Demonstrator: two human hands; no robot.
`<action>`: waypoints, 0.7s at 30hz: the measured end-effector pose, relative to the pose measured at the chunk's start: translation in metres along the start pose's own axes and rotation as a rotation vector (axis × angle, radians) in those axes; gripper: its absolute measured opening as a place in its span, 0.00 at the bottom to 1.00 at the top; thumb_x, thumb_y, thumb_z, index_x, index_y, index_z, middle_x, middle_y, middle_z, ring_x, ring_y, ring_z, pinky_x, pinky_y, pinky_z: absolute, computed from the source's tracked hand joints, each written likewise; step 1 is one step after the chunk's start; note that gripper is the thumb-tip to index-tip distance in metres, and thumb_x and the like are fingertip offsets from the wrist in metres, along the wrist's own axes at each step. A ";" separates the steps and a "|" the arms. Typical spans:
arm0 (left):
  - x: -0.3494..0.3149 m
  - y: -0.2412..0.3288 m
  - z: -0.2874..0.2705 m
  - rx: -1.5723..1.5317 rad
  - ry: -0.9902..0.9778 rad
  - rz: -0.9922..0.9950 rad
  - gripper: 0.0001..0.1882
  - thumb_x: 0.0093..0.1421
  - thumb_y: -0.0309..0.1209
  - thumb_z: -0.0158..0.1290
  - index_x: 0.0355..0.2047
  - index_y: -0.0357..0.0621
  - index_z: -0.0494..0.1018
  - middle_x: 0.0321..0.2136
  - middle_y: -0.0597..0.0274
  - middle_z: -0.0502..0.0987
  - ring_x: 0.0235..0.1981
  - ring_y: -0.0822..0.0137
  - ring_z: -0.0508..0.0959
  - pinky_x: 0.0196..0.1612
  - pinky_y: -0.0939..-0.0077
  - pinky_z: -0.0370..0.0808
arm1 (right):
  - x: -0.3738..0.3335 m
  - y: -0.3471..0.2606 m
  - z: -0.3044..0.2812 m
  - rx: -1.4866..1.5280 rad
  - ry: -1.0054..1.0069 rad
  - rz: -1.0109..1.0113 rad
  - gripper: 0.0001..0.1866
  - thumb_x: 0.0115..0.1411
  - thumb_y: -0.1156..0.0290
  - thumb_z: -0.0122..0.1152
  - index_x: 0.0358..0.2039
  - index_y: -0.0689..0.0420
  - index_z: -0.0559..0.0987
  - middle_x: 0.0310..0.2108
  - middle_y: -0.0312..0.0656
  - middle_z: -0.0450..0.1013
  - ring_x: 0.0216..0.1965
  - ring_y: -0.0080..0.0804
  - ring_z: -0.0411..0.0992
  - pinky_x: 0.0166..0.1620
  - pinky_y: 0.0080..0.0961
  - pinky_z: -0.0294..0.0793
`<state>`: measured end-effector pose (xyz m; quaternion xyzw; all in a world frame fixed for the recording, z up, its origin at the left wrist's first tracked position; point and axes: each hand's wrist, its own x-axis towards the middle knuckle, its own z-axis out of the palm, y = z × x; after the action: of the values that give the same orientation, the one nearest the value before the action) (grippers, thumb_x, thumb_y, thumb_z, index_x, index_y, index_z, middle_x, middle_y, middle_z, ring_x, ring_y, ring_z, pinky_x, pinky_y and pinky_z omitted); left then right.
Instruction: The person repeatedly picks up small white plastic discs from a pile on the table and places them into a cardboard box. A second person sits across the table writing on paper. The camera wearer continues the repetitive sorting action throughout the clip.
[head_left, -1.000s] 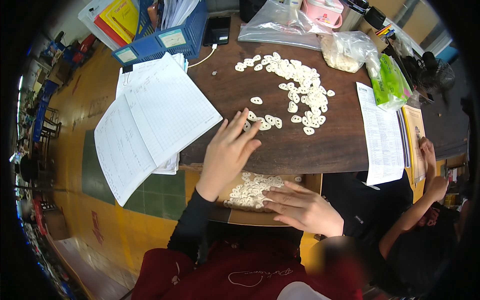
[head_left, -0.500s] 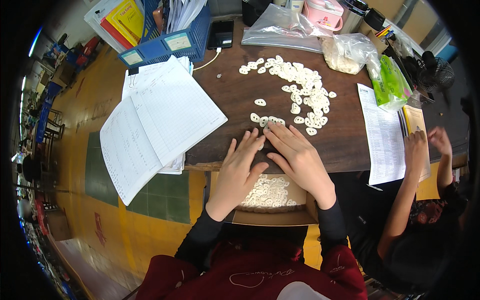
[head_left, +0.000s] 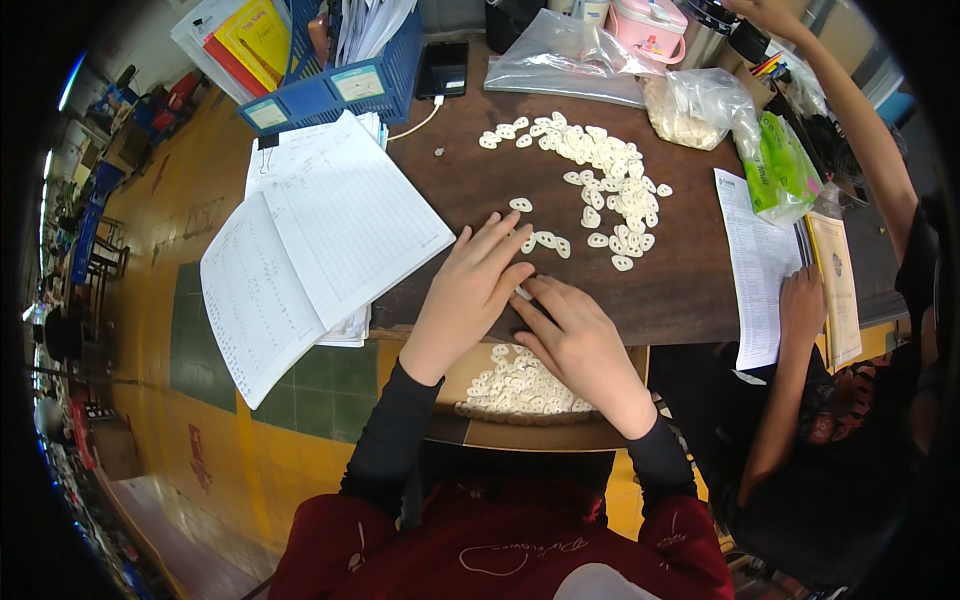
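An open ledger [head_left: 320, 250] is being supported at the left edge of the table [head_left: 690, 290], overhanging it. Behind the ledger, a file basket [head_left: 330, 85] is being kept, with a phone [head_left: 442, 68] just to its right. Small ring-shaped pieces [head_left: 600, 180] are being spread across the table's middle. Both hands, the left hand [head_left: 470, 290] and right hand [head_left: 575, 340], are being rested side by side at the near edge. Below that edge, a tray [head_left: 520, 385] of more pieces is being held. Printed sheets [head_left: 755, 260] are lying to the right.

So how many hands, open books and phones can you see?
Hands: 4 (left hand, right hand, a co-worker's hand, a co-worker's raised hand)
Open ledger book: 1
Black phone: 1
Total: 6
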<state>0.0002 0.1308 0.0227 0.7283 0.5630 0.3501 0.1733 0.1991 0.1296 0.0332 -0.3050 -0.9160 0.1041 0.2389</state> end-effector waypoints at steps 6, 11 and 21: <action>-0.018 0.002 0.003 0.111 -0.105 0.054 0.24 0.72 0.38 0.55 0.64 0.43 0.74 0.69 0.55 0.71 0.72 0.52 0.66 0.75 0.49 0.60 | -0.034 -0.017 -0.033 0.123 -0.149 -0.037 0.25 0.58 0.68 0.72 0.56 0.58 0.82 0.57 0.46 0.76 0.58 0.47 0.75 0.61 0.42 0.76; -0.043 0.018 -0.002 0.078 -0.174 0.076 0.24 0.70 0.34 0.57 0.65 0.44 0.74 0.70 0.55 0.69 0.73 0.52 0.66 0.75 0.48 0.59 | -0.031 -0.005 -0.050 0.195 -0.098 -0.035 0.24 0.60 0.67 0.71 0.57 0.58 0.82 0.60 0.47 0.76 0.57 0.47 0.77 0.64 0.46 0.74; -0.017 0.008 -0.021 -0.239 0.015 -0.045 0.19 0.75 0.28 0.49 0.63 0.40 0.75 0.69 0.52 0.71 0.72 0.50 0.68 0.73 0.60 0.63 | -0.011 -0.003 -0.005 0.147 -0.090 -0.016 0.27 0.64 0.65 0.68 0.62 0.61 0.78 0.66 0.48 0.73 0.67 0.47 0.71 0.69 0.44 0.71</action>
<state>-0.0115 0.1090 0.0368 0.6871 0.5345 0.4161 0.2627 0.2081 0.1206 0.0346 -0.2743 -0.9181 0.1827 0.2201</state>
